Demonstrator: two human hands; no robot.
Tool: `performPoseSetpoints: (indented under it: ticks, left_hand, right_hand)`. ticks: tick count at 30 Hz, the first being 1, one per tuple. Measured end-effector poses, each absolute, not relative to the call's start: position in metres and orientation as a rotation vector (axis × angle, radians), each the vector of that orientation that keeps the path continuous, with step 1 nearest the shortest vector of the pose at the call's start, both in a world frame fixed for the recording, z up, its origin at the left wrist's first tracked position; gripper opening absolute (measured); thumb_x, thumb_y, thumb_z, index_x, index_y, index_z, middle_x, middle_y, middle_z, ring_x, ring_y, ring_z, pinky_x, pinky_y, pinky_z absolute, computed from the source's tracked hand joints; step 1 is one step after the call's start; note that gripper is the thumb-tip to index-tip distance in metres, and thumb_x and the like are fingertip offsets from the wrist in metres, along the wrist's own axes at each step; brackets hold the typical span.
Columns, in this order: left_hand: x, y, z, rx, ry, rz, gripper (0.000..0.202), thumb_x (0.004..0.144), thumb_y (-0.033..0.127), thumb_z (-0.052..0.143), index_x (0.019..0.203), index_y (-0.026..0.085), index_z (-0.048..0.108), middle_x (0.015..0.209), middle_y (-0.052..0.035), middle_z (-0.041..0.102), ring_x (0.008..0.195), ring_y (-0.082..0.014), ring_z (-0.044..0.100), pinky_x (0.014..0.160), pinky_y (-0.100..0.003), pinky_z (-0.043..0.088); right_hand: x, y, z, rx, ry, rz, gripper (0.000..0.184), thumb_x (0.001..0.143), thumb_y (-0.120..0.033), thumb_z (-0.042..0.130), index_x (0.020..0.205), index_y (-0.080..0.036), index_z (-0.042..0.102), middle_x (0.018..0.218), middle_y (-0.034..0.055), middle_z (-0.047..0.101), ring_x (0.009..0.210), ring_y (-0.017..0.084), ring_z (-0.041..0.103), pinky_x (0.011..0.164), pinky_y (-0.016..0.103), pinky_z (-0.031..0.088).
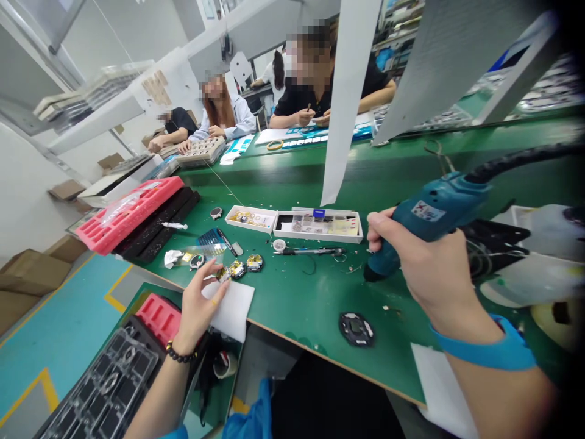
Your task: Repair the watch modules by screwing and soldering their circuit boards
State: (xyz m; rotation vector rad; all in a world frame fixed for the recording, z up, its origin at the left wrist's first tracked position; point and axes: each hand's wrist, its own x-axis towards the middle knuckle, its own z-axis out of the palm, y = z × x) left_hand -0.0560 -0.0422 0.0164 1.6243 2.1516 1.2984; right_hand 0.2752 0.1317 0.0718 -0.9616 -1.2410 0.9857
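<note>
My right hand (429,262) is wrapped around a teal electric screwdriver (423,210), its dark nose pointing down at the green bench and a black cable leaving its top. Below it, apart from the tip, a black round watch part (356,329) lies flat. My left hand (201,299) has thumb and fingers closed around a round watch module (223,274), partly hidden by the fingers. Two similar modules with yellow and silver parts, one in the middle (237,269) and one farther right (255,263), sit beside it. A white foam sheet (231,308) lies under my left hand.
White boxes of small parts, left (251,218) and right (283,235), stand mid-bench. Pink trays (132,210) are stacked at left; clear trays (109,381) lie lower left. A white strip (345,110) hangs ahead. Co-workers (228,116) sit opposite. Bottles (525,289) stand at right.
</note>
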Motion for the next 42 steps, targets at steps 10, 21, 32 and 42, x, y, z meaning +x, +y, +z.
performPoseSetpoints:
  ticks: [10, 21, 32, 42]
  left_hand:
    - [-0.090, -0.024, 0.017, 1.967, 2.330, 0.843, 0.029, 0.101, 0.038, 0.056, 0.126, 0.028, 0.067, 0.131, -0.0074, 0.071, 0.125, -0.0291, 0.065, 0.114, -0.052, 0.051]
    - [-0.050, 0.000, 0.026, 2.127, 2.029, 0.771, 0.052, 0.098, 0.042, 0.069, 0.147, 0.032, 0.052, 0.147, -0.0088, 0.060, 0.137, -0.0289, 0.056, 0.119, -0.050, 0.046]
    - [-0.040, 0.025, 0.021, 2.157, 1.953, 0.716, 0.046, 0.100, 0.033, 0.066, 0.144, 0.029, 0.055, 0.140, -0.0085, 0.065, 0.130, -0.0287, 0.061, 0.114, -0.049, 0.050]
    - [0.013, 0.002, 0.015, 2.308, 1.785, 0.771, 0.046, 0.098, 0.043, 0.071, 0.141, 0.033, 0.057, 0.128, -0.0075, 0.070, 0.117, -0.0281, 0.066, 0.102, -0.048, 0.057]
  right_hand:
    - [0.274, 0.131, 0.074, -0.967, -1.230, 0.979, 0.019, 0.081, -0.034, 0.079, 0.078, -0.019, 0.068, 0.068, 0.0011, 0.064, 0.058, 0.016, 0.060, 0.057, 0.032, 0.049]
    - [0.273, 0.132, 0.074, -0.968, -1.230, 0.980, 0.019, 0.081, -0.035, 0.079, 0.079, -0.019, 0.068, 0.068, 0.0010, 0.065, 0.057, 0.015, 0.060, 0.057, 0.031, 0.049]
    - [0.273, 0.125, 0.080, -0.995, -1.283, 0.968, 0.022, 0.083, -0.038, 0.076, 0.076, -0.018, 0.068, 0.066, 0.0012, 0.065, 0.061, 0.017, 0.061, 0.066, 0.034, 0.049]
    - [0.275, 0.123, 0.079, -1.008, -1.301, 0.998, 0.025, 0.084, -0.041, 0.077, 0.079, -0.019, 0.068, 0.063, 0.0006, 0.064, 0.061, 0.018, 0.060, 0.064, 0.034, 0.050]
